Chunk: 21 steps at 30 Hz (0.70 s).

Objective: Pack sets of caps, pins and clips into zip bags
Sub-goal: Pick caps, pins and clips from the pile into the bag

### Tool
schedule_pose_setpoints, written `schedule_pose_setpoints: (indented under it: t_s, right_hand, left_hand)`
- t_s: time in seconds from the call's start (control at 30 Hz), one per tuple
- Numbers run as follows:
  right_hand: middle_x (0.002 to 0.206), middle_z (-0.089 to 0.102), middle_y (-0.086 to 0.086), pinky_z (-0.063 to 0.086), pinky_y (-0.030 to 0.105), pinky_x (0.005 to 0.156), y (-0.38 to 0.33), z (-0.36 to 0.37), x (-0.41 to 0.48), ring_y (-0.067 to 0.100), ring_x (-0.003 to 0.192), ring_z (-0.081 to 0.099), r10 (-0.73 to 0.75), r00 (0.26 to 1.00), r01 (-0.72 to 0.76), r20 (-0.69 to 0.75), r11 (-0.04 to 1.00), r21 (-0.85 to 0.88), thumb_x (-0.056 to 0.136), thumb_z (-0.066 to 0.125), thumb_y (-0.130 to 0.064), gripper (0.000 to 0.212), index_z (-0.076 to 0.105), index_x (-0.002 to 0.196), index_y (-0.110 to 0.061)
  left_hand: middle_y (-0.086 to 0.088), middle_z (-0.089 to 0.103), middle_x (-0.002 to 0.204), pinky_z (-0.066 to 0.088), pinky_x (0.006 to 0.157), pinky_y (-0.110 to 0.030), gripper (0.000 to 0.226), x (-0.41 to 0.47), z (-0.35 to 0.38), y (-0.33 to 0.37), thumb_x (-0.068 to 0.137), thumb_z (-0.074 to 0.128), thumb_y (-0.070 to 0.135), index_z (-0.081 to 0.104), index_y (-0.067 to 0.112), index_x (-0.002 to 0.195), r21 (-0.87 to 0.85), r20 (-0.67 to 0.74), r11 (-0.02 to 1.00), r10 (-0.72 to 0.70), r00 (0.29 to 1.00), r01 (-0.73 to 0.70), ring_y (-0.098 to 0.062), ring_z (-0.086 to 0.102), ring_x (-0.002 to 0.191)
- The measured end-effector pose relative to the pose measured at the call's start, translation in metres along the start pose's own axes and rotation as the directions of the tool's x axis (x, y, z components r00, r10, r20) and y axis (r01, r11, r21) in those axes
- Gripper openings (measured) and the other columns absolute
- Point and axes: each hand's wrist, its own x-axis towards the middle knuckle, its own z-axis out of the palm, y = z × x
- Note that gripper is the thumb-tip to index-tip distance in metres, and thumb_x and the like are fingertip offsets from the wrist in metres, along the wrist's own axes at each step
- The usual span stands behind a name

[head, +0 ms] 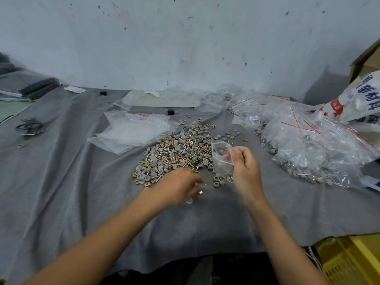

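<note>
One grey cloth (82,192) is spread over the counter. At the right, filled bags (308,145) are heaped; empty zip bags (133,130) are stacked far left, with caps, pins and clips (176,153) piled between. A small zip bag (221,159) is pinched at its mouth by the right grip (245,167). The left grip (181,185) is blurred at the pile's near edge; whether anything is held cannot be told.

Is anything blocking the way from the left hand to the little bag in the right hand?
Nothing visible does. The left hand sits at the near edge of the pile; the bag hangs beside it from the right hand. Only a few loose caps lie on the cloth between.
</note>
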Motion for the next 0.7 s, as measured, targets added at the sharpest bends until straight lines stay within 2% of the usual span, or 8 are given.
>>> schedule_pose_setpoints:
  t_s: [0.1,0.2,0.3,0.37,0.43,0.5,0.57,0.7]
  right_hand:
    - [0.091,0.071,0.000,0.048,0.036,0.069,0.008,0.000,-0.004,0.015,0.076,0.060,-0.046,0.998,0.049,0.031,0.994,-0.097,0.107,0.046,-0.031,0.022,0.060,0.092,-0.022]
    - [0.088,0.069,0.000,0.043,0.025,0.065,0.013,-0.001,-0.008,0.005,0.069,0.053,-0.076,0.996,0.082,0.049,0.986,-0.146,0.108,0.047,-0.029,0.022,0.059,0.092,-0.021]
    - [0.080,0.063,0.000,0.040,0.023,0.063,0.016,0.000,-0.011,0.003,0.067,0.050,-0.098,0.993,0.107,0.059,0.977,-0.184,0.108,0.047,-0.028,0.023,0.057,0.089,-0.020]
    - [0.079,0.062,0.000,0.042,0.026,0.065,0.017,0.001,-0.013,0.004,0.069,0.051,-0.111,0.991,0.123,0.071,0.972,-0.198,0.108,0.046,-0.029,0.023,0.056,0.089,-0.019]
    - [0.080,0.062,-0.003,0.045,0.032,0.069,0.017,0.003,-0.015,0.008,0.073,0.054,-0.108,0.990,0.126,0.091,0.969,-0.212,0.108,0.046,-0.030,0.023,0.056,0.091,-0.019]
    - [0.079,0.060,-0.005,0.045,0.038,0.071,0.014,0.005,-0.016,0.010,0.073,0.054,-0.110,0.988,0.131,0.108,0.968,-0.215,0.108,0.045,-0.030,0.024,0.055,0.092,-0.017]
    - [0.080,0.059,-0.006,0.045,0.041,0.072,0.012,0.007,-0.018,0.010,0.073,0.053,-0.122,0.984,0.147,0.127,0.966,-0.213,0.109,0.044,-0.028,0.024,0.056,0.092,-0.016]
    - [0.082,0.061,-0.005,0.044,0.038,0.070,0.011,0.007,-0.020,0.010,0.074,0.055,-0.116,0.983,0.146,0.145,0.965,-0.216,0.109,0.045,-0.026,0.023,0.057,0.092,-0.016]
  left_hand:
    - [-0.002,0.062,0.111,0.048,0.082,-0.032,0.023,0.004,0.008,0.004,0.096,0.061,0.027,0.071,0.026,0.116,0.118,0.027,0.992,0.036,0.999,-0.039,-0.023,0.058,0.109]
    - [0.000,0.062,0.111,0.048,0.086,-0.033,0.015,0.005,0.009,0.000,0.095,0.062,0.028,0.069,0.022,0.107,0.080,0.054,0.997,-0.021,0.998,0.016,-0.020,0.057,0.110]
    - [0.005,0.066,0.102,0.051,0.084,-0.036,0.008,0.003,0.001,-0.004,0.095,0.064,0.026,0.067,0.020,0.101,-0.082,0.013,0.991,-0.105,0.994,0.106,-0.017,0.062,0.100]
    - [0.009,0.067,0.092,0.050,0.075,-0.031,0.004,0.002,-0.007,-0.005,0.097,0.064,0.027,0.064,0.023,0.099,-0.269,-0.112,0.952,-0.182,0.977,0.147,-0.009,0.063,0.086]
    - [0.013,0.064,0.083,0.044,0.067,-0.020,0.006,0.001,-0.016,0.000,0.098,0.063,0.027,0.060,0.030,0.094,-0.448,-0.247,0.887,-0.242,0.938,0.111,0.002,0.058,0.074]
    - [0.014,0.063,0.080,0.042,0.063,-0.015,0.010,0.002,-0.024,0.007,0.098,0.063,0.025,0.060,0.032,0.092,-0.562,-0.331,0.826,-0.269,0.904,0.040,0.003,0.056,0.069]
    - [0.013,0.064,0.081,0.046,0.064,-0.017,0.007,0.005,-0.031,0.015,0.098,0.064,0.024,0.061,0.030,0.095,-0.597,-0.352,0.803,-0.265,0.898,0.003,0.000,0.057,0.069]
    - [0.013,0.068,0.082,0.044,0.064,-0.016,0.005,0.012,-0.034,0.022,0.096,0.067,0.021,0.071,0.023,0.098,-0.523,-0.305,0.852,-0.191,0.933,0.003,0.001,0.058,0.068]
